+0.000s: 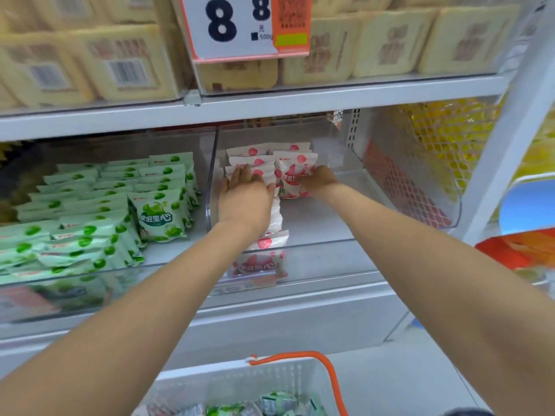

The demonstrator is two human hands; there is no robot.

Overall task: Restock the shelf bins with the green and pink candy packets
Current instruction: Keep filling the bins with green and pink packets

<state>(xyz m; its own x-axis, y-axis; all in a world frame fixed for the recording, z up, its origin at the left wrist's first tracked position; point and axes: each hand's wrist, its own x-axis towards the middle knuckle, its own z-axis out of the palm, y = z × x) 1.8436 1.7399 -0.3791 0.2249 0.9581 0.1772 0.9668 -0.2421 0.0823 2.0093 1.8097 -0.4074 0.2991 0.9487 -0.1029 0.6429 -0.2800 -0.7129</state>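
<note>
2 clear bins sit side by side on the shelf (pixel 270 106). The left bin (pixel 180 259) is packed nearly wall to wall with green packets (pixel 99 211), in rows running from its back to its front rim. The right bin (pixel 330 259) holds far fewer. Its pink packets (pixel 288 163) stand in 2 short rows at the back left corner, against the wall it shares with the left bin, and a few more lie flat along that wall toward the front rim. Below the shelf, at the bottom edge of our view, a white basket (pixel 240 382) with an orange handle holds more packets, mostly green as far as we can tell.

We judge the step in hand to be squaring up the pink rows. Our left hand (pixel 244 199) lies flat on the left row, fingers straight and slightly apart, pressing it back. Our right hand (pixel 319 181) grips the front packet of the right row, fingers curled round its edge; the thumb is hidden.

Next, we think, the flat ones need standing up in line with the rows. Then more pink stock must come up from the basket, though we see little pink there. The packets look soft and slick, so a row will probably slump unless it is braced against a wall.
</note>
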